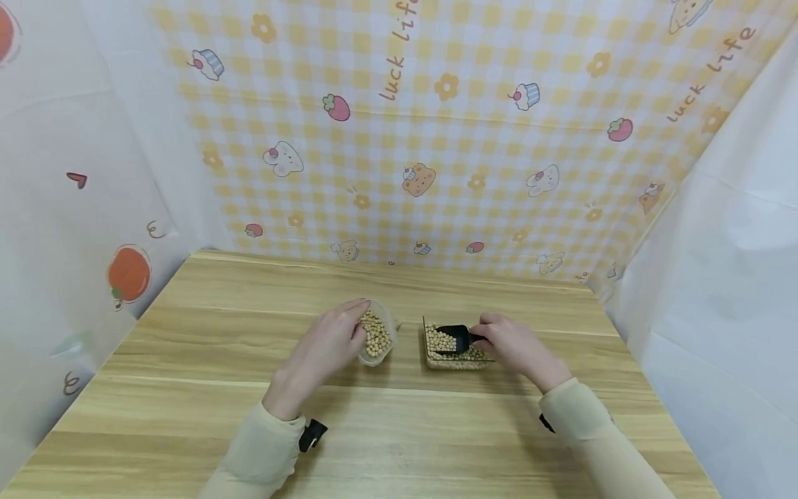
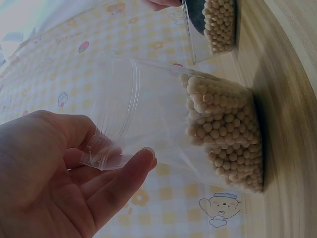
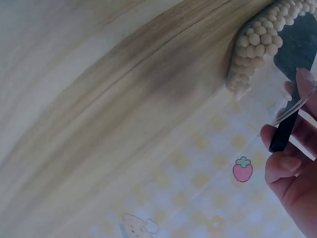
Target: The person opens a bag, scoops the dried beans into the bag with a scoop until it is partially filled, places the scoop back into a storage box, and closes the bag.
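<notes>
My left hand (image 1: 333,339) pinches the rim of a clear plastic cup (image 2: 158,114), thumb on one side and fingers on the other. Pale round beans (image 2: 225,141) fill roughly its lower half, and it stands on the table. To its right is a clear rectangular box (image 1: 458,364) holding more of the same beans (image 1: 441,341). My right hand (image 1: 514,348) grips the handle of a black scoop (image 1: 460,337) between thumb and fingers. The scoop's blade sits inside the box among the beans, seen through the clear wall in the right wrist view.
The wood-grain table (image 1: 399,443) carries both containers near its middle, with a gap between them. A yellow checked cloth (image 1: 386,138) hangs behind the table's back edge. White sheets (image 1: 717,277) hang along the left and right sides.
</notes>
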`<state>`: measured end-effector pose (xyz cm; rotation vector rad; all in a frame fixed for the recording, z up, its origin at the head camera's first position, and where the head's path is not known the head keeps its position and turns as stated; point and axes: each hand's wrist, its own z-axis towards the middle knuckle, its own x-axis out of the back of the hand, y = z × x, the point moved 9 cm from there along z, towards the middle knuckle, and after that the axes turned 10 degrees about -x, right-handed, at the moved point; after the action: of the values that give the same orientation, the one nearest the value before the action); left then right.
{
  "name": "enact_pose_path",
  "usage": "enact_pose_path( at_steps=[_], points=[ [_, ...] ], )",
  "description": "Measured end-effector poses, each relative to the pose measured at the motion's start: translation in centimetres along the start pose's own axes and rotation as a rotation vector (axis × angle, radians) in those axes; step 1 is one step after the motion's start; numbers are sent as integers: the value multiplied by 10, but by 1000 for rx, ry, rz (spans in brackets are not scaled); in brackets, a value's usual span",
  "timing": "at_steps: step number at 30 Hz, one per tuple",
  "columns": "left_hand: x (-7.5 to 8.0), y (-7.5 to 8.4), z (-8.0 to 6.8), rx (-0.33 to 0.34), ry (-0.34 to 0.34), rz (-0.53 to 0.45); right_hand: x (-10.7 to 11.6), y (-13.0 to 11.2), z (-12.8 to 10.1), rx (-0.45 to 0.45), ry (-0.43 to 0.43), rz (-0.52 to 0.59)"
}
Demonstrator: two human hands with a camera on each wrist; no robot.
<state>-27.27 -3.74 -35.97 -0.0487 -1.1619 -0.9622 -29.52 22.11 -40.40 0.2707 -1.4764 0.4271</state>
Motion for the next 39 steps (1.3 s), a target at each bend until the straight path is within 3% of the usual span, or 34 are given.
enact_pose_path(
  at_steps=[12, 22, 28, 32, 39],
  points=[
    [-4, 4, 0, -18, 2, -21, 2, 12, -9, 86, 27, 180],
    [-3, 4, -1, -20, 9, -20, 8, 18, -22, 133, 99, 237],
    [-3, 3, -2, -13, 3, -19, 14, 25, -27, 99, 142, 289],
    [-2, 3, -2, -10, 1, -14, 23, 30, -29, 81, 184, 303],
    [1, 3, 0, -4, -1, -11, 48, 26, -27, 126, 259, 326]
  ],
)
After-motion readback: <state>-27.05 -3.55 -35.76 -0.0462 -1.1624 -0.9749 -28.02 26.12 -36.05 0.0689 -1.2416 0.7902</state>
